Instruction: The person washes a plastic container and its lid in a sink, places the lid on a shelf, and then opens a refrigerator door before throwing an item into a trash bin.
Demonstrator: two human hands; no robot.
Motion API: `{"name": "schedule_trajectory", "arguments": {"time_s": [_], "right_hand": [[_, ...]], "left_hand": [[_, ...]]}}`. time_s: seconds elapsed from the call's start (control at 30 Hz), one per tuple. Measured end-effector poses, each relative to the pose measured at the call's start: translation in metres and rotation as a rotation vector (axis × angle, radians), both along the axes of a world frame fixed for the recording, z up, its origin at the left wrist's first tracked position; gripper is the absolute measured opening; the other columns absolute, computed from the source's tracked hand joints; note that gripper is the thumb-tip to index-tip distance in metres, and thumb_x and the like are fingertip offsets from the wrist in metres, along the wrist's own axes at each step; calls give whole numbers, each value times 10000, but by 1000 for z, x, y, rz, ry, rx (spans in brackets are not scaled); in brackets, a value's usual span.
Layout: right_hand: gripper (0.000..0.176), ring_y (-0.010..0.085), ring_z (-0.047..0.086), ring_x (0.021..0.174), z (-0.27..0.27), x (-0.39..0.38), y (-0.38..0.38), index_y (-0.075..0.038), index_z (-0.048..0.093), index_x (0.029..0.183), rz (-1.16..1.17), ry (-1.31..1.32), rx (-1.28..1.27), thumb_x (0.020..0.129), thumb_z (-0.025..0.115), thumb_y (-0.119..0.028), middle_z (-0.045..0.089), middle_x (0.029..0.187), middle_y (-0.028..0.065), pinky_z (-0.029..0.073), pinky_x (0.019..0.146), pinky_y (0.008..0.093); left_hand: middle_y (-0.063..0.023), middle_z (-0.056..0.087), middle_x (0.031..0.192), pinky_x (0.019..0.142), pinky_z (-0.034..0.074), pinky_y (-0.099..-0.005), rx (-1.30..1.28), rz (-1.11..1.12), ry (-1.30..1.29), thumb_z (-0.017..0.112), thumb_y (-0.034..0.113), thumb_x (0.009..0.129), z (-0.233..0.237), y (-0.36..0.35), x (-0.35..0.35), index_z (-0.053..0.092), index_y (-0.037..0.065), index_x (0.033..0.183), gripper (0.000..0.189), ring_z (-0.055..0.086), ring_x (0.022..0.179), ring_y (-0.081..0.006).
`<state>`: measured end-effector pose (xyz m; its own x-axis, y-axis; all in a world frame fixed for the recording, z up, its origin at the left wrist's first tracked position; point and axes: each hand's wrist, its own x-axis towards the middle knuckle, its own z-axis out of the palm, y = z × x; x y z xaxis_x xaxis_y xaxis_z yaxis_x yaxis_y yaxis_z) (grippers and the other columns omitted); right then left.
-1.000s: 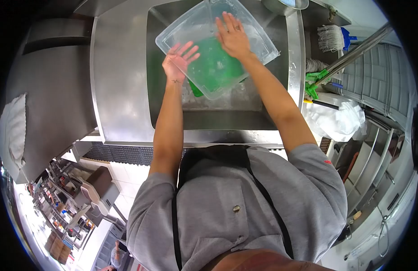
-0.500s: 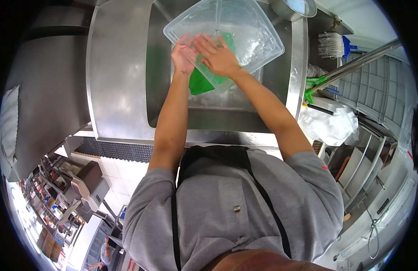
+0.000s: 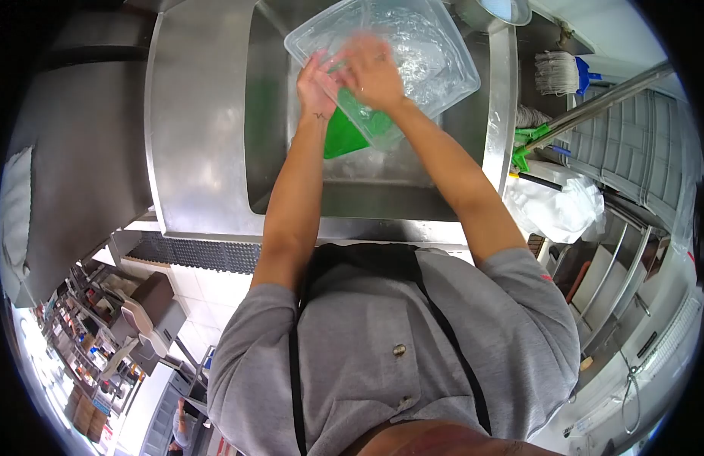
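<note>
Two hands meet at the near left rim of a clear plastic tub [image 3: 424,53], which sits tilted in the far part of a steel sink [image 3: 276,175]. The left hand [image 3: 315,82] is open, with straight fingers and the palm turned toward the other hand. It is touching or just beside the rim and has no grip that can be seen. The right hand [image 3: 371,70] lies over the rim and against the left hand. It is blurred, so I cannot tell how far it is closed or whether it holds anything. Water with bubbles and splashes fills the far half of the tub. A green board [image 3: 340,138] shows under and through the tub's near corner, lying lower in the sink.

Judging by how things lie, the tub is wet and has water in it, and neither the tub nor the board has left the sink.

A steel tabletop [image 3: 200,114] runs along the left of the sink, with a black floor mat [image 3: 200,258] on the near side below it. A metal bowl [image 3: 495,9] stands at the sink's far right corner. Well apart to the right are a white mop head [image 3: 553,70], a metal pole [image 3: 610,91] in a green clamp [image 3: 530,144], and a white plastic bag [image 3: 561,205].
</note>
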<state>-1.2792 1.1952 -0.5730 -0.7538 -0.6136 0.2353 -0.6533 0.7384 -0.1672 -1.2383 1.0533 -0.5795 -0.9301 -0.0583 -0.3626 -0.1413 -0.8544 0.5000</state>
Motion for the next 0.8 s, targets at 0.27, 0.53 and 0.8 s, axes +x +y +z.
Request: {"name": "schedule_trajectory", "arguments": {"time_s": [0.27,0.53,0.8], "right_hand": [[560,276,271,1331,-2,-21,83,-169,333,1387,-166,151,116,885,505,-348,259,1449,156,192,1055,555],[412,223,559,875,-22,-49,177,-36,455,1229,-390,-1079,-550,854,559,-171,565,1026,98,466,783,341],[264,177,555,693,51,4,152,-4,476,1134,-618,-1085,-920,887,438,-88,542,869,69,533,584,319]], "left_hand": [[-276,489,1201,883,436,-540,-109,-59,36,420,494,909,-3,-14,-2,336,31,1227,568,521,1057,-461],[-292,488,1199,873,447,-523,-175,-193,1,421,536,895,-12,-38,-7,328,4,1242,642,512,1077,-467],[-231,561,1041,715,508,-410,-526,-176,-208,517,335,898,-58,-20,17,443,-8,1172,445,608,843,-331]]}}
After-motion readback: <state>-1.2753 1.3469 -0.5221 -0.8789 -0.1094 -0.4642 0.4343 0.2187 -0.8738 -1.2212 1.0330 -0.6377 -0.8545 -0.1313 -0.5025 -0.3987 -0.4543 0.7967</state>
